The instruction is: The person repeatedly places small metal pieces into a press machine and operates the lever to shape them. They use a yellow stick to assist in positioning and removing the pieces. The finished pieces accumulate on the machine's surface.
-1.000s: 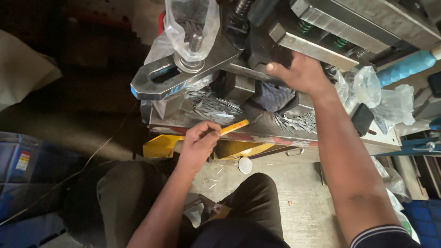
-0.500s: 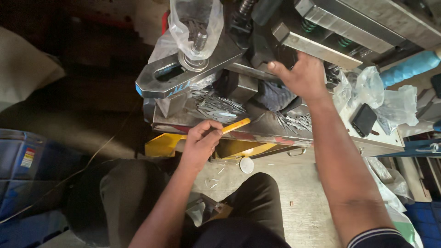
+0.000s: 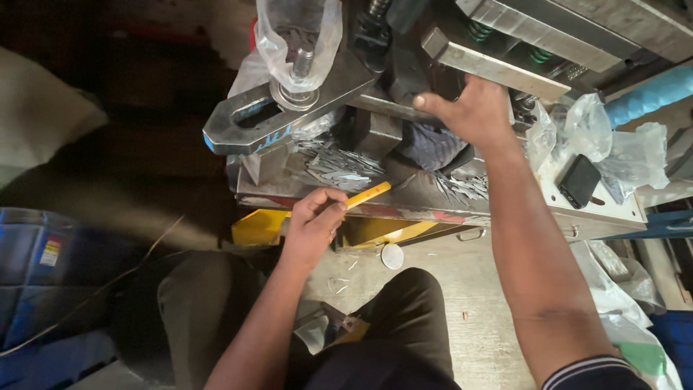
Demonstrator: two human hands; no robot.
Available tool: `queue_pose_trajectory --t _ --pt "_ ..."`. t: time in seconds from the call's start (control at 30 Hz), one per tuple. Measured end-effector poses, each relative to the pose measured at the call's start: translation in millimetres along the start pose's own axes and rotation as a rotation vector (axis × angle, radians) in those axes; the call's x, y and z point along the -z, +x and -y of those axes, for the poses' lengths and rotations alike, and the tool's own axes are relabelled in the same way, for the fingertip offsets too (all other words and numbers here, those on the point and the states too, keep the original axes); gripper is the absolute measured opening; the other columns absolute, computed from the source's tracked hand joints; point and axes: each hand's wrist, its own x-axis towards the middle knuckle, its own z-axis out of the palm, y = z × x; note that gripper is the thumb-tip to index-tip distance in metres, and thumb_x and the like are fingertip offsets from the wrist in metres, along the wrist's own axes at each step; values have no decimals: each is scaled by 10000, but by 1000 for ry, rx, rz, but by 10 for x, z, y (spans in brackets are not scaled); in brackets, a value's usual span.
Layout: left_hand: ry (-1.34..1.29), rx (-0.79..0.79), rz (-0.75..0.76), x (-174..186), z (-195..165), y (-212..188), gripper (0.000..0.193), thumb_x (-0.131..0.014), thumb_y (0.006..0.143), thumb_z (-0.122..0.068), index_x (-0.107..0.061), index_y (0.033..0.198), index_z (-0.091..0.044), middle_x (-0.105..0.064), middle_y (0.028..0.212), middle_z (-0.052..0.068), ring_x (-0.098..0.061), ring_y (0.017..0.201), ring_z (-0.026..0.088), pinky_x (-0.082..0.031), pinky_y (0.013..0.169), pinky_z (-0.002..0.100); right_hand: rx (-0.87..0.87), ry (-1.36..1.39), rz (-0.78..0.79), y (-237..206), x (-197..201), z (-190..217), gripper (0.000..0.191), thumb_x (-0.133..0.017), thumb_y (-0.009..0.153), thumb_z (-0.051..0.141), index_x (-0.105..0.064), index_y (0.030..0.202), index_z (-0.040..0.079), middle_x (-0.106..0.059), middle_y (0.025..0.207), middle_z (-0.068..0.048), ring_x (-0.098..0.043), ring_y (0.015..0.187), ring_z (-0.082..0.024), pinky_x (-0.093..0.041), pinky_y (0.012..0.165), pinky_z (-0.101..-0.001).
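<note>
yellow stick [image 3: 367, 195] | thin, pencil-like | tilted, tip up-right over the metal scraps | pinched at its lower end | dark press block [image 3: 404, 72] | gripped from the right

- Clear plastic bag [image 3: 289, 32] over a big bolt, top.
- Small black box [image 3: 577, 180] on the bench, right.
- Blue tube [image 3: 650, 94] at far right.
- White round disc [image 3: 392, 256] on the floor.
- Blue crate [image 3: 43, 282] at left.

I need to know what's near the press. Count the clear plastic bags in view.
3. One clear plastic bag covers the bolt at top; two more, a crumpled bag and another bag, lie right of the right hand. Others may be hidden.
</note>
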Motion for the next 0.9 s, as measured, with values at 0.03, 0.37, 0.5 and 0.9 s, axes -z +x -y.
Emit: queue_pose_trajectory --t 0.03,0.37,0.5,0.9 --pt "-5 -1 0 -3 1 3 87 -651 924 -54 -674 1007 -37 -555 689 -25 -448 536 38 -327 455 212 7 0 22 2 4 -28 939 -828 826 666 -556 1479 48 -570 1437 -281 -505 1344 -480 -397 1124 -513" --pt "-14 -63 41 12 63 19 95 -654 941 -59 -671 1026 -20 -551 690 -21 -449 545 42 -326 468 212 -51 -10 125 47 51 91 1034 -714 849 738 -416 1585 76 -496 1528 -300 -434 1427 -475 -336 1166 -510" --pt "-37 -40 33 26 82 26 104 -650 939 -61 -677 1030 -18 -552 689 -23 -456 551 41 -328 474 208 -97 48 316 176 141 111 1069 -720 779 726 -392 1565 79 -499 1502 -284 -437 1404 -467 -353 1136 -497" --pt "12 -14 18 26 42 5 94 -643 944 -56 -671 1031 -34 -544 690 -35 -432 540 36 -322 466 217 -19 -51 -144 -121 46 258 846 -925 779 560 -634 1372 31 -687 1258 -232 -620 1170 -470 -485 987 -520"
